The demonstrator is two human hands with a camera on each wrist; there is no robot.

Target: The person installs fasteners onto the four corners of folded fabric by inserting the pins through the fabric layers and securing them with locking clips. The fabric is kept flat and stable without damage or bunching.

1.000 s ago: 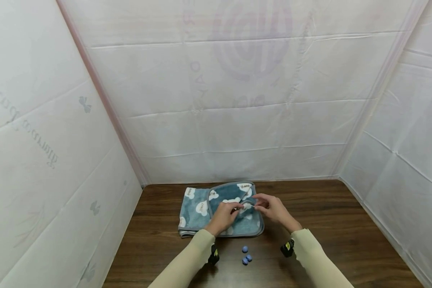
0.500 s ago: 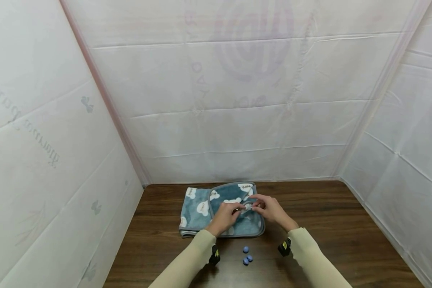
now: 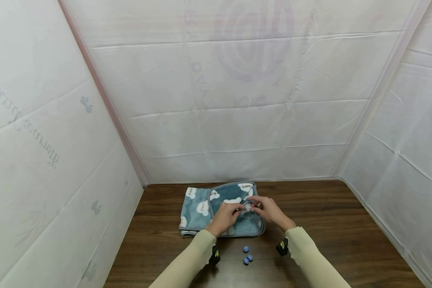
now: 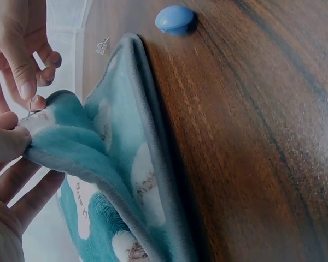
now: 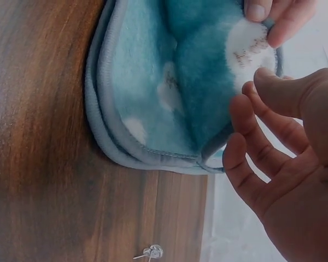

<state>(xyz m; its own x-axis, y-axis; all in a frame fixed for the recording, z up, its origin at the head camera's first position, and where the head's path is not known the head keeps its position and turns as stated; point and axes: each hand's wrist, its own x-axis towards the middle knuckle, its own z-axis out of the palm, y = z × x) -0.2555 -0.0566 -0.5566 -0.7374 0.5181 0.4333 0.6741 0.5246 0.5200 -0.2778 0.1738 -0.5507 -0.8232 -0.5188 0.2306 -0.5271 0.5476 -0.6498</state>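
Observation:
A folded teal plush blanket (image 3: 198, 206) with white cloud prints and grey edging lies on the table. My left hand (image 3: 223, 218) pinches a raised fold of it between thumb and fingers, close to the grey edge. Facing it, my right hand (image 3: 271, 209) pinches a thin metal pin (image 4: 30, 107) between thumb and index finger, right at the fold. The pin's tip meets the white cloud patch; how far it goes into the cloth cannot be made out. In the right wrist view the right fingers (image 5: 251, 123) hide most of the pin.
Three small blue rounded caps (image 3: 246, 249) sit on the dark wooden table (image 3: 320, 232) in front of the blanket. A loose clear-headed metal pin (image 5: 153, 251) lies on the wood past the blanket's corner. White sheeting (image 3: 245, 132) walls the table's back and sides.
My right hand has moved slightly left, nearer the left fingers, bringing the pin to the fold. The left hand keeps its grip on the blanket, and the blue caps stay put.

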